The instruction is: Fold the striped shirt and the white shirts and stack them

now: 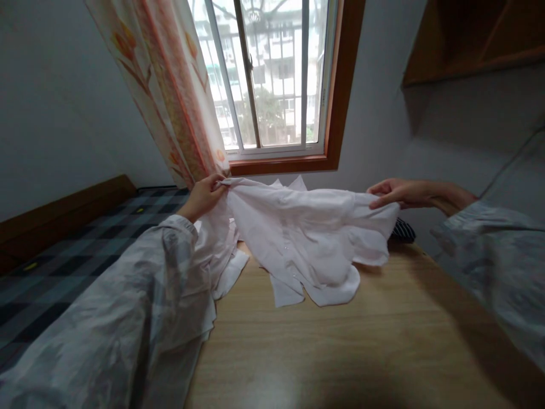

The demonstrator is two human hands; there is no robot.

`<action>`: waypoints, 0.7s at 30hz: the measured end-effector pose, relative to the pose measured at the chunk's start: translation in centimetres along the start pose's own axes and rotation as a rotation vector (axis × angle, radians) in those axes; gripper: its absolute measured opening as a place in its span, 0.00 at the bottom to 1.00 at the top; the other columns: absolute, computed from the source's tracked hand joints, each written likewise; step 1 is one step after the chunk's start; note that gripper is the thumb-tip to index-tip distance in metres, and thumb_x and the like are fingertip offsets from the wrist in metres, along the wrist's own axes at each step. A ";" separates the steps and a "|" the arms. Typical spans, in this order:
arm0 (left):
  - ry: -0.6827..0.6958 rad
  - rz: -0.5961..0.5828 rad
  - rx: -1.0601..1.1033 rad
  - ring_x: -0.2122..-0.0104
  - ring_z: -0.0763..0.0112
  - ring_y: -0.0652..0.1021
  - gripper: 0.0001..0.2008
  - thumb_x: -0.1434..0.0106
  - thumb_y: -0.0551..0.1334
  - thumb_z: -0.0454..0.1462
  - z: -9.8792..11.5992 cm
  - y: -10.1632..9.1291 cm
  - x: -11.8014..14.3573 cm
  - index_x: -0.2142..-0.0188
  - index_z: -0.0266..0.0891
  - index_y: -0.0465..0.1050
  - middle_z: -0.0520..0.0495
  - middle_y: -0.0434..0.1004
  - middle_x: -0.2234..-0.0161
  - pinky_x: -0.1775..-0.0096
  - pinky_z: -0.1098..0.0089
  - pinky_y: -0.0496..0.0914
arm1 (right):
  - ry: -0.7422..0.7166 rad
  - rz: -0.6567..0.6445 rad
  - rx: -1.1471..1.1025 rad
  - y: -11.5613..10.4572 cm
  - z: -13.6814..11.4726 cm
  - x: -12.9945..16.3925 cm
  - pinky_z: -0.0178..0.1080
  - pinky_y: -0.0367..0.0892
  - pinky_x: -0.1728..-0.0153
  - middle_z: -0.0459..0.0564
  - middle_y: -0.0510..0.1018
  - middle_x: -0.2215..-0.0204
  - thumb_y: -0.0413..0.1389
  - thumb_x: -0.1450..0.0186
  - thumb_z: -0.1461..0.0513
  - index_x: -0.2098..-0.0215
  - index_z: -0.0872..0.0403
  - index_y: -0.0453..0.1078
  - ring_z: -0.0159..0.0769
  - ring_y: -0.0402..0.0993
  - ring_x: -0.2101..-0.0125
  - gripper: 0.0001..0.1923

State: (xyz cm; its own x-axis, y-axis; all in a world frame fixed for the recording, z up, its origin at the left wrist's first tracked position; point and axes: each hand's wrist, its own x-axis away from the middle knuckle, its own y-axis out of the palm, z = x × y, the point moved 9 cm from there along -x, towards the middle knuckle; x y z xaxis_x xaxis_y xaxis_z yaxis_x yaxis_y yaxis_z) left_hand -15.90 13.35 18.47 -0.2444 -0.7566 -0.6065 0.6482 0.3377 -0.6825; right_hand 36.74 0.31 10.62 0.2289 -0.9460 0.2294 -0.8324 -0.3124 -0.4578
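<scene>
A white button-up shirt (298,238) is stretched out in the air above a light wooden table (349,341), its lower hem brushing the tabletop. My left hand (203,196) grips one upper edge of the shirt at the left. My right hand (398,193) pinches the opposite upper edge at the right. A loose part of the shirt hangs down past the table's left edge beside my left sleeve.
A bed with a dark checked cover (63,255) lies to the left of the table. Behind are a barred window (272,79) and a floral curtain (166,85). A dark striped item (403,230) sits at the table's far edge. A wooden shelf (477,40) hangs upper right.
</scene>
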 end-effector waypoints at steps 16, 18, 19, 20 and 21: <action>-0.041 -0.097 -0.045 0.73 0.67 0.71 0.26 0.36 0.68 0.62 -0.6 0.6 0.6 0.70 0.42 0.76 0.49 0.76 0.75 0.69 0.68 0.62 | -0.256 0.740 -0.125 -7.9 -1.2 1.2 0.37 0.60 0.73 0.46 0.79 0.73 0.68 0.28 0.61 0.60 0.50 0.72 0.33 0.69 0.77 0.09; -0.026 -0.020 -0.099 0.69 0.64 0.74 0.24 0.33 0.67 0.60 0.2 0.0 0.0 0.68 0.41 0.77 0.46 0.79 0.71 0.65 0.67 0.65 | -0.306 0.837 -0.172 -9.2 -1.9 1.6 0.38 0.62 0.72 0.44 0.77 0.73 0.67 0.28 0.64 0.60 0.51 0.71 0.32 0.69 0.77 0.09; -0.022 0.018 -0.124 0.68 0.63 0.75 0.23 0.32 0.66 0.58 0.6 -0.2 -0.3 0.67 0.41 0.77 0.45 0.81 0.69 0.64 0.66 0.66 | -0.328 0.891 -0.193 -10.1 -2.3 1.8 0.38 0.63 0.70 0.44 0.77 0.73 0.67 0.28 0.65 0.60 0.51 0.70 0.32 0.69 0.76 0.10; -0.023 0.057 -0.141 0.66 0.61 0.76 0.22 0.30 0.65 0.57 1.1 -0.5 -0.6 0.65 0.41 0.77 0.45 0.81 0.67 0.61 0.66 0.67 | -0.353 0.947 -0.194 -10.9 -2.8 2.0 0.39 0.64 0.69 0.45 0.77 0.71 0.67 0.28 0.66 0.59 0.51 0.70 0.31 0.69 0.75 0.10; -0.026 0.101 -0.149 0.64 0.60 0.77 0.21 0.29 0.65 0.56 1.6 -0.9 -1.0 0.64 0.41 0.78 0.44 0.82 0.66 0.59 0.65 0.68 | -0.387 1.002 -0.185 -11.9 -3.4 2.2 0.40 0.65 0.68 0.47 0.79 0.69 0.67 0.27 0.66 0.58 0.52 0.70 0.31 0.70 0.74 0.09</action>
State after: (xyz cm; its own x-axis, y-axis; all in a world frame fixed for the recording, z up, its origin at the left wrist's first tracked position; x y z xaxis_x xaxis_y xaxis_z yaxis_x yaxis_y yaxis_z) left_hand -15.08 12.86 20.33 -0.1634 -0.7282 -0.6656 0.5537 0.4907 -0.6728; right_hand 45.43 2.24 19.46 -0.4793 -0.7371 -0.4765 -0.7853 0.6026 -0.1422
